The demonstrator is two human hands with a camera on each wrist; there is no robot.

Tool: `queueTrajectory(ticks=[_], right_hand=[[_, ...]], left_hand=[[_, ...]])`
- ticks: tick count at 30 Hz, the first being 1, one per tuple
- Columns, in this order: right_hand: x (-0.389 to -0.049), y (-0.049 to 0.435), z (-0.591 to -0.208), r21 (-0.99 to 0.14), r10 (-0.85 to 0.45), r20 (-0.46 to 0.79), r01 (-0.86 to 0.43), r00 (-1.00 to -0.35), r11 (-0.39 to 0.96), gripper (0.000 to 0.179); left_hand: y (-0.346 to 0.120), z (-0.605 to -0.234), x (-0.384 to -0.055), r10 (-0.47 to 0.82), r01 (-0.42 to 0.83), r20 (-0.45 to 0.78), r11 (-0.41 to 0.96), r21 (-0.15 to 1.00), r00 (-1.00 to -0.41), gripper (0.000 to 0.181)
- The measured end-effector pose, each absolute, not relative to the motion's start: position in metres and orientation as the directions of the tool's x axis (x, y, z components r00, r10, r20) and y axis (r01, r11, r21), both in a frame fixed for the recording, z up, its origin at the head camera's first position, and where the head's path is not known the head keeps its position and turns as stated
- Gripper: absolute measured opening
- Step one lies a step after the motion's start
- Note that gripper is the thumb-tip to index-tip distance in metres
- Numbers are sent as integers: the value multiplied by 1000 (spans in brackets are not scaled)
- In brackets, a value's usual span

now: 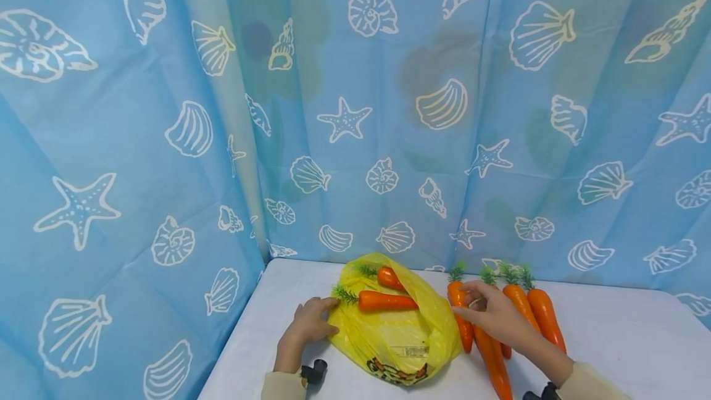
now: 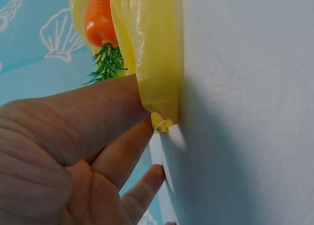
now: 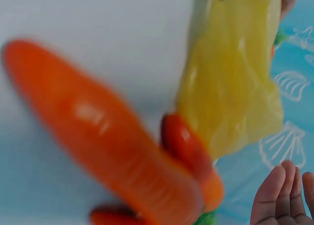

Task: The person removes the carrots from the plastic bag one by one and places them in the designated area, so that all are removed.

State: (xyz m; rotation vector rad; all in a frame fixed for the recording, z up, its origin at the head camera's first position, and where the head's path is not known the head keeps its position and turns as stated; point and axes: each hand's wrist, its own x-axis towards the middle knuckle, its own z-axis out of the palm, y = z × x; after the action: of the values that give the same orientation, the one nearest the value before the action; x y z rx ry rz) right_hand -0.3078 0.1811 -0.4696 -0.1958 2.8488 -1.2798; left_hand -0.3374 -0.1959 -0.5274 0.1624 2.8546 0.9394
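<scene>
A yellow plastic bag (image 1: 383, 333) lies on the table, its mouth facing up and held partly open. Two orange carrots with feathery green tops, a front carrot (image 1: 386, 301) and a back carrot (image 1: 390, 278), lie in its mouth. At the bag's left edge, my left hand (image 1: 308, 324) holds the rim; in the left wrist view the thumb (image 2: 93, 112) goes behind the yellow film. My right hand (image 1: 496, 312) hovers over the loose carrots, near the leftmost carrot (image 1: 460, 316). Its fingers (image 3: 283, 195) look extended and apart from the carrots in the right wrist view.
Right of the bag lie several more carrots: a long carrot (image 1: 491, 360) pointing toward the front, and a carrot (image 1: 547, 320) at the far right. A white cloth covers the table (image 1: 627, 338). Blue curtains (image 1: 355, 141) with shell prints stand behind and at the left.
</scene>
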Motion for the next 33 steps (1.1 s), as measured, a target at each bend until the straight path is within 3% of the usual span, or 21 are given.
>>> queueTrajectory(ticks=[9,15,22,33], right_hand=[[-303,162,-467,-834,-250,26,-159,-968,528,48],[-301,153,-466,-820,-246,20,-157,-969,550,46],[-302,148,-470,-822,-395,83,-286,-915,492,49],[-297,118,-476,-844,-494,69,-315,-866,434,51]], left_hand=[[-196,-529,-338,136,52,-95,797,601,-986,55],[-196,-531,-339,137,53,-95,800,598,-986,55],[-196,-527,-339,130,52,-90,805,591,-987,55],[-198,-530,-341,143,64,-87,805,590,-986,55]])
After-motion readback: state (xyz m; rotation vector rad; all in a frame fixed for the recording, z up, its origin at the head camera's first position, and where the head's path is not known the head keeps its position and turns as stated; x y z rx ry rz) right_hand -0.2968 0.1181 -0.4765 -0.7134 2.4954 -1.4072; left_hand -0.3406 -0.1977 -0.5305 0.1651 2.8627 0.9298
